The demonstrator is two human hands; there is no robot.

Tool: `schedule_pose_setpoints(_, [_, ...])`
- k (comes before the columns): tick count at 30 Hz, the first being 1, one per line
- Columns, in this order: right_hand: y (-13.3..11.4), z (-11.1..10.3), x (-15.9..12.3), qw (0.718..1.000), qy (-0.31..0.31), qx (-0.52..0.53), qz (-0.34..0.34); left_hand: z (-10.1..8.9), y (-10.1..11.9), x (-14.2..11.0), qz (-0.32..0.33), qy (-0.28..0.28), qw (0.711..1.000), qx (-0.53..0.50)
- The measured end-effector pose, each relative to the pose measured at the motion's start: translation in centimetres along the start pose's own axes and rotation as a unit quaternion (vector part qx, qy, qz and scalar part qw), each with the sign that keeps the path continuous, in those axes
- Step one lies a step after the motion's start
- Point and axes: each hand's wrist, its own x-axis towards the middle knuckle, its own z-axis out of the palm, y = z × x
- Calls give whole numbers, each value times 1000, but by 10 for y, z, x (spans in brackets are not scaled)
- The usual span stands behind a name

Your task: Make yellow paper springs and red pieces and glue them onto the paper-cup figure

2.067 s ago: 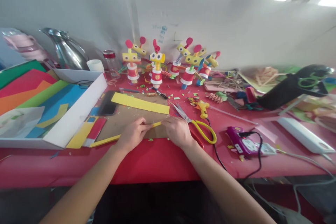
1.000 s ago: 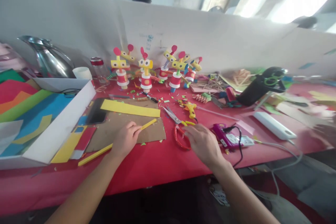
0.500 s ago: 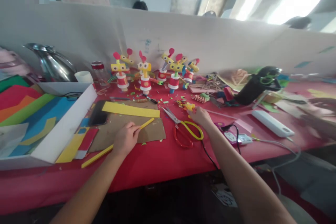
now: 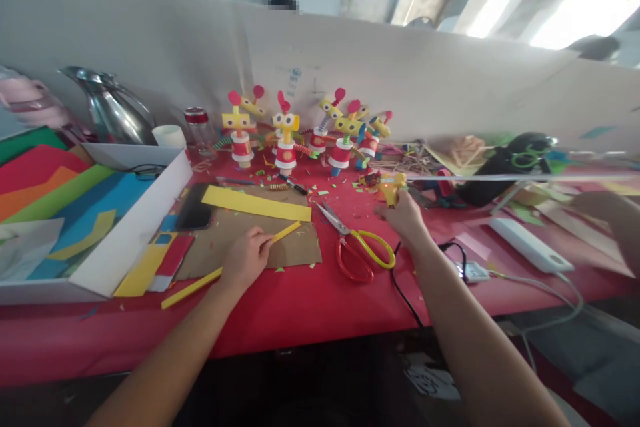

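My left hand (image 4: 246, 257) is closed on a narrow yellow paper strip (image 4: 193, 288), whose ends stick out on both sides over a cardboard sheet (image 4: 295, 250). In my right hand (image 4: 406, 219) is a yellow hot glue gun (image 4: 391, 188), raised a little off the red table. From its back a long, pale glue stick (image 4: 465, 177) reaches far to the right. Scissors (image 4: 345, 233) with one red and one yellow handle lie partly open between my hands. A wider yellow paper strip (image 4: 255, 203) rests on the cardboard's far part, overlapping a black phone (image 4: 194, 208).
Several paper-cup figures (image 4: 285, 147) stand along the back partition. At left are a white box (image 4: 135, 227) of coloured sheets, a steel jug (image 4: 113, 107) and a glass jar (image 4: 199, 130). A white power strip (image 4: 530, 245) with cables lies right, near another person's arm (image 4: 607, 213).
My right hand has lifted the glue gun off the table and moved it up and to the right. My left hand keeps its grip on the narrow strip. The view has shifted slightly.
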Motion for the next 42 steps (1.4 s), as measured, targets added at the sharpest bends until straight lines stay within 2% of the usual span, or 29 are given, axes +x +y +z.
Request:
schedule_pose_setpoints(2, [-4,-9,-21,1000,3,-4,-25,0,-1,0,2,4,1000,-14])
schedule_pose_setpoints(5, [-8,-25,-57,995,-68,32,-60,-1,-1,0,0,5,1000,-18])
schedule_pose_setpoints(7, [-9,-37,-76,993,-92,51,-56,-1,-1,0,2,6,1000,-8])
schedule_pose_setpoints(11, [-20,-49,-103,991,-76,107,-20,-1,1,-1,9,12,1000,13])
schedule_pose_setpoints(14, [-41,-35,-123,978,-108,178,-7,-1,1,-1,6,15,1000,14])
schedule_pose_setpoints(18, [-65,6,-145,964,-179,196,-28,1,0,1,6,11,1000,4])
schedule_pose_setpoints(21, [-70,30,-150,965,-180,188,-27,2,-2,1,2,9,1000,-3])
schedule_pose_setpoints(25, [-69,46,-148,972,-179,144,-39,3,-2,2,-10,5,1000,-5])
schedule_pose_setpoints(34, [-81,52,-151,978,-185,-22,-89,-2,3,1,-6,0,1000,-8])
schedule_pose_setpoints(42, [-73,54,-138,976,-164,-82,-119,-3,4,0,-11,-3,1000,-6])
